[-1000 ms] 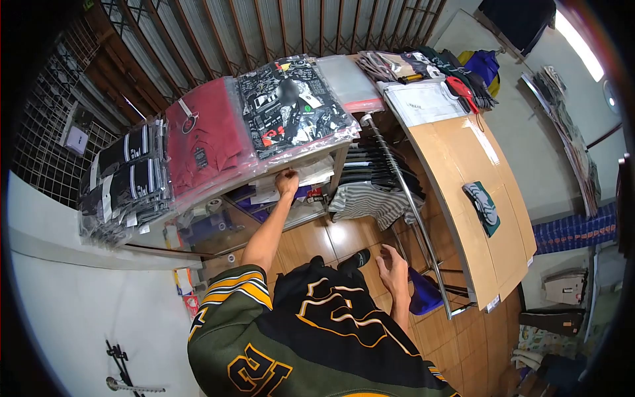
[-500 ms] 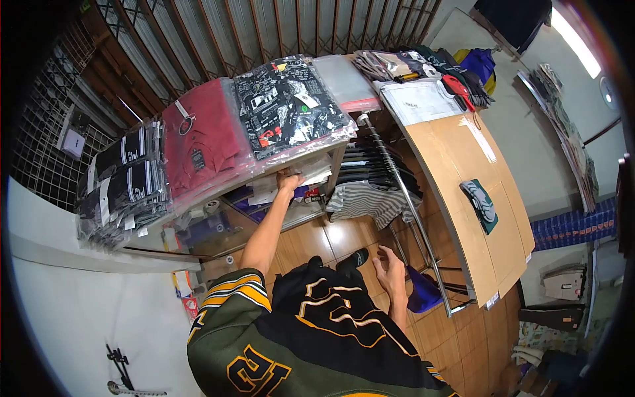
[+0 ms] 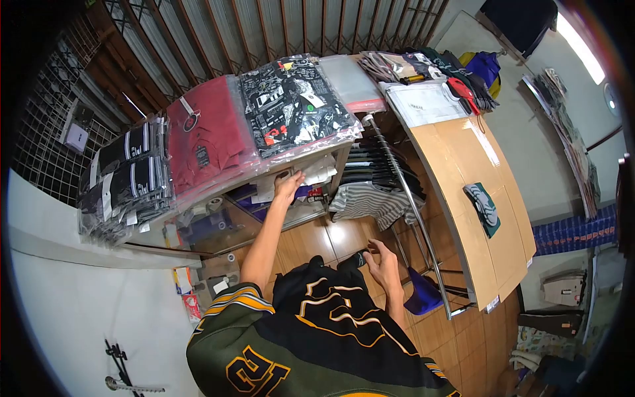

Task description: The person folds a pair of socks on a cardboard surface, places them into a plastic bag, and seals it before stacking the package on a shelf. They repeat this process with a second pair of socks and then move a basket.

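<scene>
My left hand [image 3: 288,186] reaches to the open front of a display counter, beside papers and white plastic packets [image 3: 317,171]; its fingertips partly hide behind the counter edge, so what they hold, if anything, is unclear. My right hand [image 3: 384,266] hangs over the tiled floor, empty, with its fingers apart. On the counter top lie a bagged black patterned shirt [image 3: 294,106], a bagged maroon shirt [image 3: 205,132] and stacked bagged black clothes [image 3: 129,175]. Dark and striped shirts [image 3: 374,198] hang right of my left hand.
A metal clothes rail [image 3: 403,182] runs beside a cardboard-covered table [image 3: 473,198] bearing a folded green cloth [image 3: 482,210]. A purple item [image 3: 423,292] lies low by the rail's legs. A white wall [image 3: 66,298] stands at the left.
My left hand has shifted slightly at the counter opening, and its fingers look more spread. My right hand has moved a little up and left. The view has shifted slightly.
</scene>
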### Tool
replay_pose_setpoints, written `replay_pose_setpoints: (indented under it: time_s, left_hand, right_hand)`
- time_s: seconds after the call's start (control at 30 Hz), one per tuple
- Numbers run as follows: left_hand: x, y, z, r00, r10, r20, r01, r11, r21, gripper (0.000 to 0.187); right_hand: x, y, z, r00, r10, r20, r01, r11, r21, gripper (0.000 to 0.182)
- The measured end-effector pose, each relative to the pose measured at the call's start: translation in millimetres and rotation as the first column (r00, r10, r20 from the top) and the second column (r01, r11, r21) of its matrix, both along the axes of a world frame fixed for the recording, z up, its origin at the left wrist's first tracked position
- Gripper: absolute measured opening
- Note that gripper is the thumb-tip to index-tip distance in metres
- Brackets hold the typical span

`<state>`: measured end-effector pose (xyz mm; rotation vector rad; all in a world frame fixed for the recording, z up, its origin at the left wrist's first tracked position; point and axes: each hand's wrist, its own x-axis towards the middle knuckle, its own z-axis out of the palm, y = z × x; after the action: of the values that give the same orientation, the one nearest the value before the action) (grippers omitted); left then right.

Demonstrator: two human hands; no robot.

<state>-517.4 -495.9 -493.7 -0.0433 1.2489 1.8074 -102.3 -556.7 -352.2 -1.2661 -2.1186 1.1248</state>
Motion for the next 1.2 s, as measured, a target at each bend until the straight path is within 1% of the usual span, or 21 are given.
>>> replay_pose_setpoints:
  time_s: [0.07,0.1,0.17,0.2,0.27,0.3,0.37,0.4,0.5,0.53,0.63,0.67,0.77,0.8,0.87,0.9,1.0,1.1,1.13,1.2]
  left_hand:
    - [12,-15,6,0.998,-0.049,0.035,0.048,0.999,0.022,0.074]
    - [26,-24,17,1.000,-0.022,-0.015,0.022,0.999,0.050,0.082]
    - [39,-39,16,0.993,-0.115,-0.016,0.115,0.993,-0.018,0.075]
    - [46,-46,16,0.986,-0.166,-0.024,0.166,0.986,-0.013,0.070]
    - [60,-59,22,0.963,-0.265,-0.041,0.265,0.964,-0.007,0.060]
    - [69,-64,27,0.959,-0.278,-0.056,0.277,0.961,-0.019,0.056]
    - [86,-71,37,0.950,-0.301,-0.085,0.298,0.954,-0.043,0.047]
    - [90,-72,31,0.941,-0.331,-0.075,0.329,0.943,-0.039,0.046]
    - [99,-78,25,0.904,-0.421,-0.073,0.420,0.907,-0.026,0.044]
    - [101,-80,26,0.893,-0.447,-0.055,0.447,0.894,-0.014,0.045]
    - [101,-81,24,0.871,-0.490,-0.028,0.490,0.872,-0.020,0.048]
    - [98,-81,22,0.881,-0.471,0.043,0.470,0.882,0.041,0.055]
    - [90,-72,6,0.921,-0.338,0.196,0.332,0.941,0.064,0.059]
    - [93,-67,7,0.936,-0.318,0.150,0.322,0.947,0.001,0.057]
    - [93,-47,-30,0.945,-0.327,0.002,0.326,0.945,-0.037,0.052]
    - [95,-40,-32,0.941,-0.331,-0.071,0.328,0.943,-0.055,0.049]
    - [93,-25,-35,0.949,-0.246,-0.197,0.213,0.962,-0.174,0.045]
    - [74,-10,-57,0.956,-0.114,-0.270,0.070,0.984,-0.166,0.044]
    - [68,-8,-54,0.975,-0.049,-0.218,0.022,0.992,-0.125,0.044]
    - [55,-6,-49,0.967,-0.058,-0.249,0.027,0.992,-0.125,0.043]
  right_hand:
    - [-15,3,6,0.997,0.034,-0.067,-0.038,0.998,-0.058,0.043]
    - [-23,5,4,0.992,0.033,-0.122,-0.046,0.994,-0.101,0.044]
    - [-40,10,-11,0.973,0.024,-0.231,-0.069,0.980,-0.189,0.046]
    - [-50,15,-27,0.951,0.015,-0.308,-0.097,0.963,-0.253,0.054]
    - [-74,22,-47,0.913,-0.007,-0.408,-0.117,0.953,-0.279,0.060]
    - [-87,27,-53,0.890,-0.020,-0.456,-0.128,0.948,-0.291,0.064]
    - [-114,40,-55,0.888,-0.184,-0.421,-0.067,0.854,-0.515,0.069]
    - [-128,48,-56,0.884,-0.259,-0.390,-0.040,0.787,-0.615,0.071]
    - [-162,73,-68,0.851,-0.356,-0.386,-0.018,0.716,-0.698,0.064]
    - [-170,79,-74,0.832,-0.362,-0.420,-0.030,0.728,-0.685,0.045]
    - [-179,92,-83,0.860,-0.384,-0.337,0.059,0.731,-0.680,0.029]
    - [-180,94,-85,0.826,-0.426,-0.369,0.055,0.712,-0.700,0.022]
    - [-179,98,-96,0.737,-0.541,-0.404,0.010,0.607,-0.795,0.020]
    - [-175,102,-99,0.741,-0.531,-0.411,-0.043,0.573,-0.818,0.018]
    - [-172,104,-101,0.714,-0.568,-0.409,-0.065,0.528,-0.847,0.019]
    - [-171,104,-97,0.700,-0.587,-0.407,-0.075,0.506,-0.859,0.019]
    - [-161,103,-85,0.652,-0.620,-0.436,-0.119,0.484,-0.867,0.022]
    - [-137,108,-83,0.676,-0.584,-0.449,-0.064,0.561,-0.825,0.025]
    - [-128,107,-79,0.648,-0.614,-0.450,-0.050,0.556,-0.830,0.027]
    - [-102,105,-73,0.615,-0.651,-0.444,-0.017,0.552,-0.834,0.027]
